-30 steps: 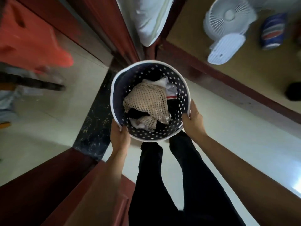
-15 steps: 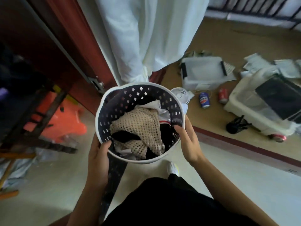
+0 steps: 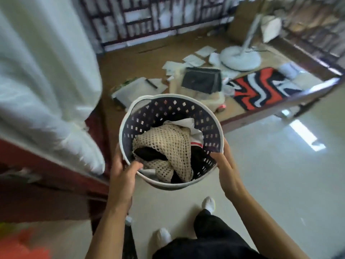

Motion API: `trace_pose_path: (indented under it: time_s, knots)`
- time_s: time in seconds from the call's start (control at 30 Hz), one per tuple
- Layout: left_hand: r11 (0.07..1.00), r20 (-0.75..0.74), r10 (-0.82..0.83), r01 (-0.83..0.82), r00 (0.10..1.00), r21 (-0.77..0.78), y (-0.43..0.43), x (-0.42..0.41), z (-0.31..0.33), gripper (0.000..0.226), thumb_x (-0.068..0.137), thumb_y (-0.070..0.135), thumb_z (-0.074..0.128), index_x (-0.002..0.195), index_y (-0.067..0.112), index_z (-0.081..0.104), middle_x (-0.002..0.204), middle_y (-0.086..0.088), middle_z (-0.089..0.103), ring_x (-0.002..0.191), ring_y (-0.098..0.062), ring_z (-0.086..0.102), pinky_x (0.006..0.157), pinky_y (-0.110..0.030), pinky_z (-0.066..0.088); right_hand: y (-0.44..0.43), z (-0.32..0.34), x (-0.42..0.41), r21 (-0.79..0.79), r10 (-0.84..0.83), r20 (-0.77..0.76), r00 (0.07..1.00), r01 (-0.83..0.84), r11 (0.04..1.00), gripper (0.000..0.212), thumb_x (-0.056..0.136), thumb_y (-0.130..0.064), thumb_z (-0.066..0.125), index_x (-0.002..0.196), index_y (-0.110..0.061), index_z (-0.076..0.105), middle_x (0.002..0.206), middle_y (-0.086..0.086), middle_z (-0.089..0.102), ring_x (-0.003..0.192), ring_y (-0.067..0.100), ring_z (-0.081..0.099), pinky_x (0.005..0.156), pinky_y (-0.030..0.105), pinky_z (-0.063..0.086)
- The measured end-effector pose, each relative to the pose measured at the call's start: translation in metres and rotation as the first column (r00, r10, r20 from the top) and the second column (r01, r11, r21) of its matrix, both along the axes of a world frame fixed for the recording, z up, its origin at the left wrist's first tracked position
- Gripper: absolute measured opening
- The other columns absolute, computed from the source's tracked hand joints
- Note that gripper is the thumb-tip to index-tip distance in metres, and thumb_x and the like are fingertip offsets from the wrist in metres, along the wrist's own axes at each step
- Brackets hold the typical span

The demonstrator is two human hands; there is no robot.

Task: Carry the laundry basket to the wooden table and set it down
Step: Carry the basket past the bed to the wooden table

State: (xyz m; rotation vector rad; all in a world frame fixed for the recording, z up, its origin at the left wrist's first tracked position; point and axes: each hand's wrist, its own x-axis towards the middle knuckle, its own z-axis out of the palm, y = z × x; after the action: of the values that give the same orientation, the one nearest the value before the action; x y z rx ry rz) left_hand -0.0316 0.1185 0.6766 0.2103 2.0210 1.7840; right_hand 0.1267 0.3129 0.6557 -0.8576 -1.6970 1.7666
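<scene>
Laundry basket (image 3: 214, 124) was held up off the floor, approx. centre of view, in front of the person's body, both hands on it. Round, white rim, dark perforated wall. Left hand (image 3: 122, 176) gripped the near-left rim, thumb hooked over the edge & into the basket, fingers wrapped under/outside. Right hand (image 3: 226, 171) clasped the near-right rim, thumb over the top edge, palm vs. the outer wall. Inside: beige open-knit garment (image 3: 168, 146) on top, black clothing (image 3: 149, 153) under it, white piece w/ red trim (image 3: 195, 137) toward the far-right side. Basket tilted slightly toward the person. Below it: pale glossy tile floor (image 3: 270, 174), person's black trousers & white shoes (image 3: 209, 203) visible. Left of basket: white curtain (image 3: 43, 71) hanging beside a dark red door frame (image 3: 46, 184). Beyond basket, on a brown floor area: clear lidded box (image 3: 134, 89), scattered papers (image 3: 194, 60), dark container (image 3: 202, 80), white fan base (image 3: 240, 57), red/white/black rug (image 3: 261, 86). Background blurred; wooden table couldn't be made out.
</scene>
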Motion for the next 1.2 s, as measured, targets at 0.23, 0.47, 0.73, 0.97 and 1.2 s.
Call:
trace_pose_path:
  time_s: [0.23,0.47,0.73,0.97,1.2]
  knots:
    - [0.917,-0.097,-0.395,0.398,0.913,0.014,0.161,0.066,0.029,0.072,0.072,0.011,0.062,0.144,0.018,0.059,0.129,0.0,0.073,0.111,-0.002,0.069,0.095,-0.023,0.056,0.09,0.015,0.124,0.028,-0.45,-0.072,0.89,0.453,0.891,0.051,0.08,-0.018,0.048,0.126,-0.037,0.058,0.123,-0.015,0.068,0.108,-0.006,0.063,0.092,0.019,0.053]
    - [0.807,0.025,-0.589,0.587,0.808,0.068,0.311,0.166,0.016,0.066,0.073,0.002,0.061,0.135,0.025,0.067,0.124,-0.009,0.078,0.121,-0.033,0.071,0.104,-0.052,0.057,0.188,0.002,0.246,-0.023,-0.631,-0.087,0.771,0.632,0.775,0.048,0.078,-0.015,0.046,0.119,-0.036,0.059,0.1,-0.028,0.071,0.093,-0.009,0.064,0.08,0.011,0.052]
    - [0.751,0.113,-0.659,0.645,0.743,0.138,0.465,0.253,0.012,0.069,0.079,-0.003,0.057,0.129,0.043,0.07,0.132,-0.008,0.076,0.125,-0.035,0.069,0.105,-0.051,0.053,0.317,0.008,0.342,-0.008,-0.702,-0.04,0.711,0.702,0.712,0.06,0.078,-0.013,0.045,0.138,-0.016,0.055,0.099,-0.023,0.072,0.09,-0.01,0.065,0.077,0.013,0.055]
    - [0.679,0.164,-0.734,0.717,0.659,0.16,0.624,0.288,-0.018,0.075,0.072,0.002,0.059,0.138,0.037,0.065,0.138,-0.015,0.072,0.134,-0.046,0.061,0.115,-0.061,0.045,0.452,-0.008,0.382,-0.034,-0.765,0.021,0.644,0.765,0.643,0.053,0.08,-0.017,0.046,0.133,-0.015,0.057,0.105,-0.01,0.071,0.089,-0.01,0.066,0.076,0.011,0.054]
    - [0.468,0.114,-0.883,0.873,0.456,0.139,0.823,0.353,0.004,0.079,0.074,0.005,0.06,0.147,0.034,0.057,0.139,-0.012,0.071,0.133,-0.04,0.063,0.115,-0.063,0.046,0.594,0.015,0.451,-0.015,-0.873,0.013,0.488,0.873,0.488,0.064,0.081,-0.021,0.048,0.145,-0.017,0.051,0.121,0.004,0.069,0.1,0.0,0.07,0.079,0.019,0.059]
